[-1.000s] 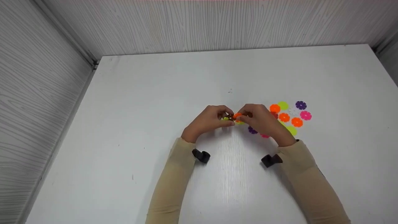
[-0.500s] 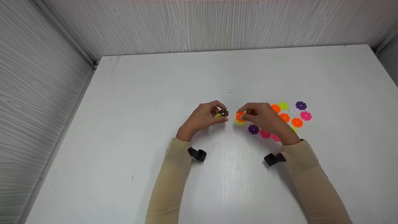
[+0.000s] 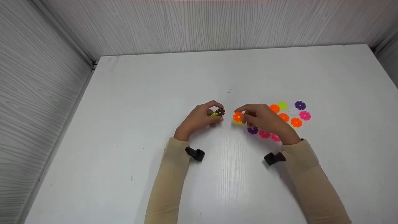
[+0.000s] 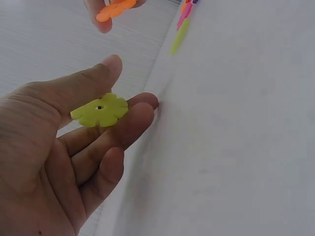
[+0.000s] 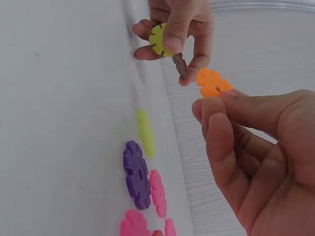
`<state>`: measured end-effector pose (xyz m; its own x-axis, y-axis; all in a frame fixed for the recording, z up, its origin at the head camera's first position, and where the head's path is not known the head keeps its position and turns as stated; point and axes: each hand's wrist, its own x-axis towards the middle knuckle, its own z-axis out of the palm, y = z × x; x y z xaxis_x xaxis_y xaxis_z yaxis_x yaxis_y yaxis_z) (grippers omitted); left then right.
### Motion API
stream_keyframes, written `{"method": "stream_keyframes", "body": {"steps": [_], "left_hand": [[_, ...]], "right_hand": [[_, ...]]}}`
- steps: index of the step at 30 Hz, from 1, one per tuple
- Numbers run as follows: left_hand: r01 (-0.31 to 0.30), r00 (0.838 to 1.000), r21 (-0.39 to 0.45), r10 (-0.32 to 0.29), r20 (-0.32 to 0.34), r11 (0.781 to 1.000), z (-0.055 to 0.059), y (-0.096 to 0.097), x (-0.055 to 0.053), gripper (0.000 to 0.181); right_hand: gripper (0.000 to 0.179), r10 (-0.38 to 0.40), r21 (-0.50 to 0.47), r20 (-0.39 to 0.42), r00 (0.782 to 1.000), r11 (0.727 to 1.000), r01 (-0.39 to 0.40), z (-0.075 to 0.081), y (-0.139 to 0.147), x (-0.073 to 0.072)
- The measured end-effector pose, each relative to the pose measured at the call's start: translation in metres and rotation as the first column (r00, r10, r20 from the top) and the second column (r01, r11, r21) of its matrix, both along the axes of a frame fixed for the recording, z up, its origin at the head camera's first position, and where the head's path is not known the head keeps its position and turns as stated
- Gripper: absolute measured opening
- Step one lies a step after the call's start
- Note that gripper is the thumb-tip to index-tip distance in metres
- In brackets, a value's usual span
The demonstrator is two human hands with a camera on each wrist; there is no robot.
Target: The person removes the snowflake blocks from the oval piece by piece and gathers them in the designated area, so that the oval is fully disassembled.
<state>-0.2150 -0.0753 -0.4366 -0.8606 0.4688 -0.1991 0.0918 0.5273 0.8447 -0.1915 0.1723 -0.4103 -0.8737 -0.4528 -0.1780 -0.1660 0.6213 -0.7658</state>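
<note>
My left hand (image 3: 199, 119) pinches a yellow-green notched plastic disc (image 4: 110, 113) between thumb and fingers. A brown notched disc (image 5: 180, 65) stands at an angle against its edge, at the same fingertips. To the right, my right hand (image 3: 264, 119) pinches an orange notched disc (image 5: 210, 82) by its rim, thumb on one face. A small gap separates the orange disc from the brown one in the head view. Below the orange disc, a loose yellow-green disc (image 5: 145, 132) lies on the table, mostly hidden in the head view.
Around and beyond my right hand lie several loose notched discs: purple (image 3: 300, 105), pink (image 3: 305, 115), orange (image 3: 296, 122), yellow-green (image 3: 282, 105) and a whitish one (image 3: 292, 111). My right hand covers part of this group. The white table (image 3: 108, 124) meets a wood-grain panel (image 3: 199, 25) behind.
A second ago the brown and orange discs met between both hands. My left hand has since drawn left with its two discs, while my right keeps the orange disc near the same spot.
</note>
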Motion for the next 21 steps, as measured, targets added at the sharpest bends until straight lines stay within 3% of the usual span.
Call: {"method": "stream_keyframes", "body": {"steps": [4,8,21], "left_hand": [[0.003,0.998,0.063,-0.007,0.062,0.998,-0.0001,-0.0026,0.0002,0.035],[0.005,0.997,0.082,-0.011,0.076,0.997,0.0003,-0.0038,-0.0001,0.036],[-0.018,0.997,0.032,0.015,0.080,0.999,0.0000,-0.0017,-0.0025,0.033]], "right_hand": [[0.032,0.008,0.034,-0.003,1.000,0.999,-0.008,-0.0008,-0.0004,0.0005],[0.032,0.009,0.044,0.008,1.000,0.999,-0.009,-0.0015,0.0001,0.0007],[0.028,0.008,0.113,0.079,0.997,0.994,-0.017,-0.0008,-0.0023,0.0017]]}}
